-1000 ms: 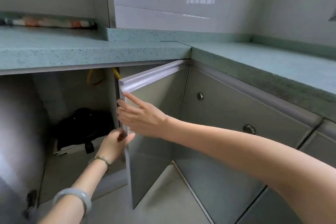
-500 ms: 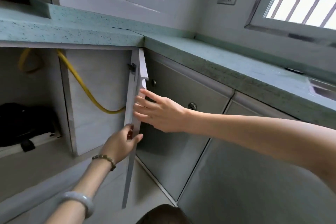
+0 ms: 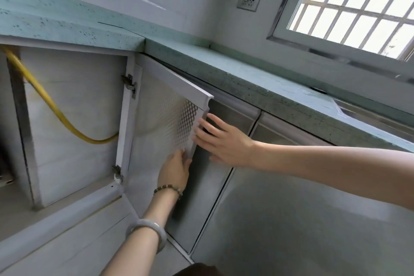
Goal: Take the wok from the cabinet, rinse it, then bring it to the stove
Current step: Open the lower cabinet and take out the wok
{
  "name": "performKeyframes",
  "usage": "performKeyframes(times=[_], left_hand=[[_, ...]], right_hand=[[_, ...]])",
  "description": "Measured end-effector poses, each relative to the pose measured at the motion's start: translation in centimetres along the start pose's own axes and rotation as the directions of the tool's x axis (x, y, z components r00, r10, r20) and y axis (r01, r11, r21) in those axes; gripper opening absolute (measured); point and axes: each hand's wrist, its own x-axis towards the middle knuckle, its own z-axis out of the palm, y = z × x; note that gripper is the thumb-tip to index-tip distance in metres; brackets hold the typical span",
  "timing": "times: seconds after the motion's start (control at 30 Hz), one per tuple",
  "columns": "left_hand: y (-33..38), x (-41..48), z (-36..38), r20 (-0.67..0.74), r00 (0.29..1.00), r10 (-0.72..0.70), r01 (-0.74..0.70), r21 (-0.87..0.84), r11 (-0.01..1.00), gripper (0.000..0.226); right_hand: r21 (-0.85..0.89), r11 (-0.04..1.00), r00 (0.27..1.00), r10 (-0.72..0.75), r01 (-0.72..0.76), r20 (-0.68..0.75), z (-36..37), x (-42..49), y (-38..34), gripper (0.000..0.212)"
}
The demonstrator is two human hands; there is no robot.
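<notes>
**Door swung wide, wok out of sight**

Both my hands are on the cabinet door [image 3: 170,116] right now. My left hand [image 3: 174,170] wraps the door's free edge low down, fingers curled against the patterned inner face. My right hand [image 3: 221,139] lies flat and spread against the outer side of that same edge, fingers apart, gripping nothing. The door stands wide on its hinges [image 3: 129,82], just under the corner of the counter [image 3: 224,69].

Where's the wok? I can't see it. The open cabinet shows only a pale back wall and a yellow hose [image 3: 51,105] looping across it.

Risks, as I judge them: the neighbouring cabinet front sits close behind the door, so pushing further could trap my right fingertips [image 3: 202,122] between the two panels, or strain the hinges. Reaching in blind, I might snag that hose and tug its connection. And my bangle [image 3: 149,228] could knock against the metal frame at the cabinet's lower edge as I go in.
</notes>
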Motion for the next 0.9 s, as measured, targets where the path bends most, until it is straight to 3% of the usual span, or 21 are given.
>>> performKeyframes(times=[0.27, 0.5, 0.6, 0.73, 0.9], left_hand=[[1.3, 2.6, 3.6, -0.008, 0.999, 0.033, -0.033, 0.033, 0.999, 0.022], [1.7, 2.7, 4.7, 0.085, 0.995, 0.05, -0.049, -0.01, 0.999, 0.029], [0.2, 2.7, 4.1, 0.195, 0.976, 0.097, -0.078, -0.104, 0.992, 0.041], [-3.3, 3.2, 0.5, 0.404, 0.914, -0.039, 0.114, -0.164, 0.98, 0.049], [-9.4, 2.7, -8.4, 0.32, 0.921, -0.221, 0.321, -0.308, 0.896, 0.043]], right_hand=[[0.033, 0.995, 0.974, 0.084, -0.093, 0.208, 3.1, -1.4, 0.1, 0.084], [0.055, 0.983, 0.948, 0.154, -0.176, 0.278, 4.5, -1.8, -0.7, 0.088], [0.065, 0.979, 0.945, 0.17, -0.195, 0.278, 3.5, -1.0, -1.4, 0.077], [0.173, 0.955, 0.958, 0.206, -0.242, 0.199, 1.2, 2.7, -1.8, 0.051], [0.439, 0.829, 0.934, 0.345, -0.348, 0.091, -2.1, 9.6, -3.6, 0.05]])
